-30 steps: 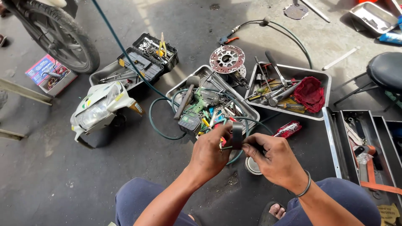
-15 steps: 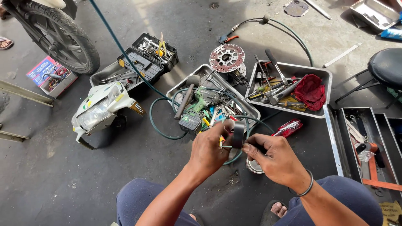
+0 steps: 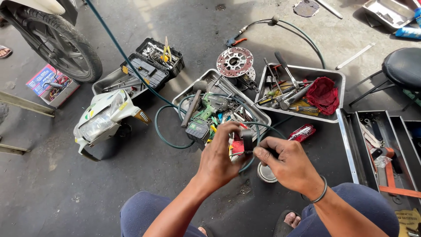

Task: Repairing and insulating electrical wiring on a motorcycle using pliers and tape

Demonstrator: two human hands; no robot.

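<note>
Left hand pinches a small black cylindrical part, fingers closed on it. Right hand closed on a thin tool whose tip meets the part; tool mostly hidden. The part is held just in front of the metal tool tray; small round tin on the floor below it.

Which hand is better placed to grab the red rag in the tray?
Right, probably. The right hand sits on the same side as the red rag in the metal tray. The left hand is further off and grips the small black part.
</note>
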